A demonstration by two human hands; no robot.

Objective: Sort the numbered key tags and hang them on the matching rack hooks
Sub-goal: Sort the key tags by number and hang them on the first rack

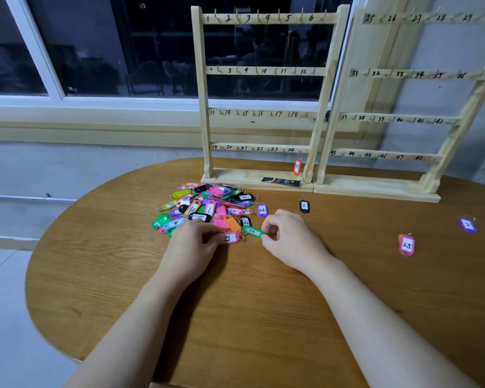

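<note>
Hands at the tag pile

Right hand (287, 236) pinches a green plastic key tag (253, 231) marked 2 on the round wooden counter (235, 303); left hand (192, 245) pinches a pink plastic key tag (230, 237) beside the heap of coloured key tags (205, 208).

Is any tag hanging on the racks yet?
Yes, one orange tag hangs near hook 24 on the left rack.

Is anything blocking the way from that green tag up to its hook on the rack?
Nothing visible does. The right hand pinches the green tag marked 2, and hook 2 on the left rack hangs bare, with open space between.
</note>
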